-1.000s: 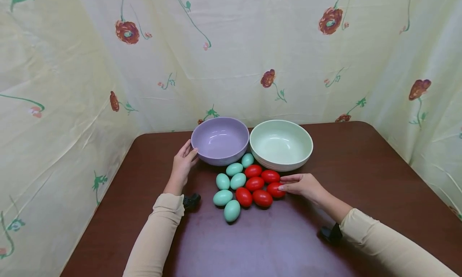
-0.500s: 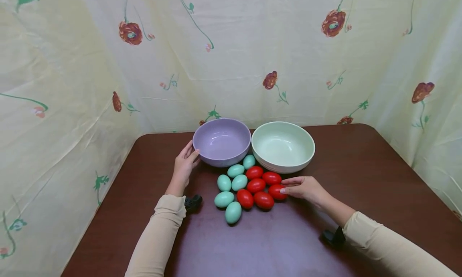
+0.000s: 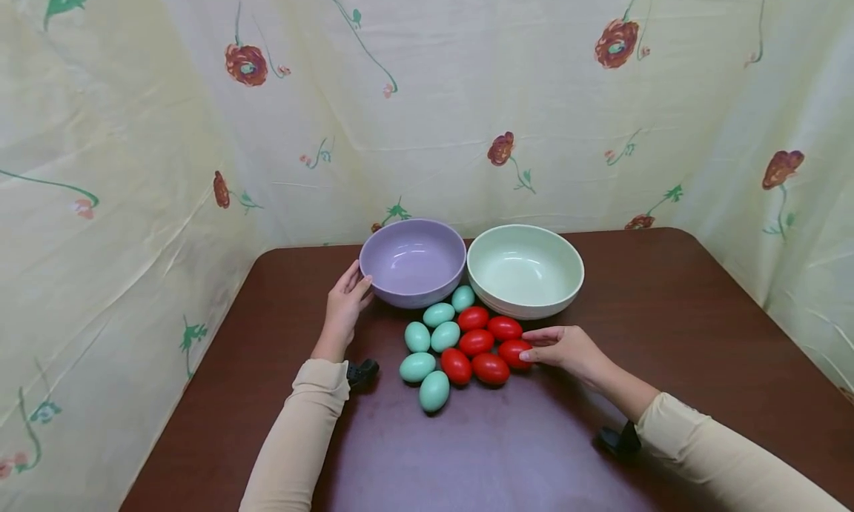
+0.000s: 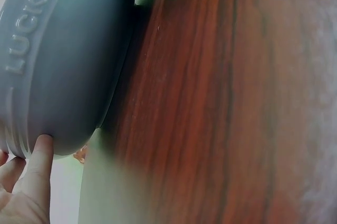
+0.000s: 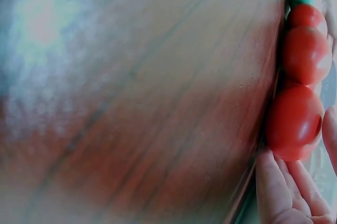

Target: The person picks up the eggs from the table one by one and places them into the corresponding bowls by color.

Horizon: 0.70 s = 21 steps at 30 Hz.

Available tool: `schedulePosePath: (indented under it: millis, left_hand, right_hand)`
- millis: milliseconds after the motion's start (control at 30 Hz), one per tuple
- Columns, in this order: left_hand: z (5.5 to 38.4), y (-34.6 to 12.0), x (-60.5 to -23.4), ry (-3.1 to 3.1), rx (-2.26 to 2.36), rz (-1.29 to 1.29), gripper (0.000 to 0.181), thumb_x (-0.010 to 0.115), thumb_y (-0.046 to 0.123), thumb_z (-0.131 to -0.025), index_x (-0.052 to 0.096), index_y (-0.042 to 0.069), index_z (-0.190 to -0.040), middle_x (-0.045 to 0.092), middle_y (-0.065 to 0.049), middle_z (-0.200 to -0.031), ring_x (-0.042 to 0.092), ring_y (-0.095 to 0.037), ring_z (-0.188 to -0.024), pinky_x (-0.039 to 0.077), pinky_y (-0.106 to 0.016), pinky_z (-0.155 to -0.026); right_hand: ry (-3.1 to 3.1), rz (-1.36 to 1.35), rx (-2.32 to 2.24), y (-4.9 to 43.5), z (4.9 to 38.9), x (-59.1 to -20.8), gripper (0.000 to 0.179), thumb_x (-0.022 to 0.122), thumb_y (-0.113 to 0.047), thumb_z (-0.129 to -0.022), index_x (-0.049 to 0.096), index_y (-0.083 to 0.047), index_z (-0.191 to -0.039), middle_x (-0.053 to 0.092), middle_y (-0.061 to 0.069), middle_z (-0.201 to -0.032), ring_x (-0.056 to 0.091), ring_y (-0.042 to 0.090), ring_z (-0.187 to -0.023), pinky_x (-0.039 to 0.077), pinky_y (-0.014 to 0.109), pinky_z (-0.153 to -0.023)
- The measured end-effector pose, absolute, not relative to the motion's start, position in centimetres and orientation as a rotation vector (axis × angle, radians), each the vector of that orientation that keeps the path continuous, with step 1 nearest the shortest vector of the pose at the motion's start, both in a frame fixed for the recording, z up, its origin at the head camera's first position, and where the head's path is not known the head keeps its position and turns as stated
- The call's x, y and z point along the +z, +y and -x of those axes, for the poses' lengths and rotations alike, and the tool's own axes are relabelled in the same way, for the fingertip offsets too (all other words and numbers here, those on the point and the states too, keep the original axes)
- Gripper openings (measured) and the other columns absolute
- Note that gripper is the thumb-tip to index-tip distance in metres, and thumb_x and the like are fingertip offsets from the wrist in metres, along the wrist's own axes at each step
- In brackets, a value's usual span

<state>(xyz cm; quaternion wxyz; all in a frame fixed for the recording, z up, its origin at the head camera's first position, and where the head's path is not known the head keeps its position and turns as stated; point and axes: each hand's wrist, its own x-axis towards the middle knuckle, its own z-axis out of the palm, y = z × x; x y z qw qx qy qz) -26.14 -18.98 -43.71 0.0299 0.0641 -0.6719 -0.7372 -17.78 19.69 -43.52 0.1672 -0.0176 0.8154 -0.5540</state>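
Pale flower-patterned cloth (image 3: 434, 119) behind and on both sides of a dark brown round-cornered table (image 3: 640, 290)

The left forearm (image 3: 293, 434) reaches forward, leaning slightly inward, while the right forearm (image 3: 720, 441) slants in from the side, both in cream sleeves (image 3: 320, 380) that end short of the wrists (image 3: 330, 347). Out ahead, the left hand (image 3: 343, 306) has its thumb (image 3: 365, 284) parted from its fingers (image 3: 348, 275); the right hand (image 3: 567, 350) points inward, fingers (image 3: 542, 335) extended, thumb (image 3: 535, 356) apart on the nearer side.
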Motion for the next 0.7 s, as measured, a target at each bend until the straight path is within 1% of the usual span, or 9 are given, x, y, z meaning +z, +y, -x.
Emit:
schedulePosePath:
  millis: [133, 200, 433, 567, 700]
  left_hand:
    - [26.10, -18.95, -43.82, -2.057, -2.283, -0.190, 0.061, 0.058, 0.018, -0.101, 0.032, 0.013, -0.156, 0.026, -0.009, -0.164, 0.035, -0.023, -0.148, 0.040, -0.048, -0.113]
    - [26.31, -18.90, -44.19, -2.054, -2.268, -0.187, 0.060, 0.058, 0.018, -0.101, 0.033, 0.013, -0.156, 0.027, -0.009, -0.164, 0.035, -0.022, -0.148, 0.041, -0.048, -0.112]
    - [26.21, -18.94, -44.52, -2.074, -2.238, -0.214, 0.059, 0.058, 0.018, -0.101, 0.035, 0.014, -0.155, 0.029, -0.010, -0.163, 0.040, -0.025, -0.145, 0.043, -0.046, -0.111]
    - [26.19, -18.96, -44.44, -2.078, -2.236, -0.208, 0.058, 0.057, 0.018, -0.101, 0.035, 0.014, -0.155, 0.029, -0.010, -0.163, 0.042, -0.027, -0.144, 0.043, -0.047, -0.111]
    - [26.28, -19.00, -44.24, -2.074, -2.239, -0.192, 0.058, 0.057, 0.018, -0.101, 0.035, 0.014, -0.155, 0.029, -0.011, -0.164, 0.041, -0.028, -0.145, 0.042, -0.048, -0.111]
  right_hand:
    - [2.347, 0.073, -1.555, 19.63, 17.62, -43.47, 0.052, 0.081, -0.022, -0.083, 0.065, 0.003, -0.127, 0.074, 0.018, -0.113, 0.070, 0.008, -0.092, 0.057, 0.021, -0.077]
    - [2.368, 0.073, -1.541, 19.56, 17.49, -43.41, 0.051, 0.081, -0.022, -0.083, 0.066, 0.002, -0.126, 0.073, 0.019, -0.114, 0.070, 0.009, -0.094, 0.057, 0.020, -0.076]
    - [2.373, 0.008, -1.510, 19.41, 17.61, -43.75, 0.048, 0.082, -0.025, -0.082, 0.070, -0.001, -0.122, 0.078, 0.008, -0.102, 0.067, 0.007, -0.084, 0.056, 0.023, -0.074]
    - [2.361, -0.012, -1.529, 19.44, 17.63, -43.81, 0.048, 0.082, -0.025, -0.082, 0.070, -0.001, -0.121, 0.078, 0.006, -0.097, 0.067, 0.008, -0.081, 0.056, 0.024, -0.073]
    - [2.352, -0.022, -1.554, 19.57, 17.64, -43.47, 0.047, 0.082, -0.025, -0.082, 0.070, 0.000, -0.121, 0.078, 0.004, -0.095, 0.067, 0.010, -0.078, 0.057, 0.024, -0.072]
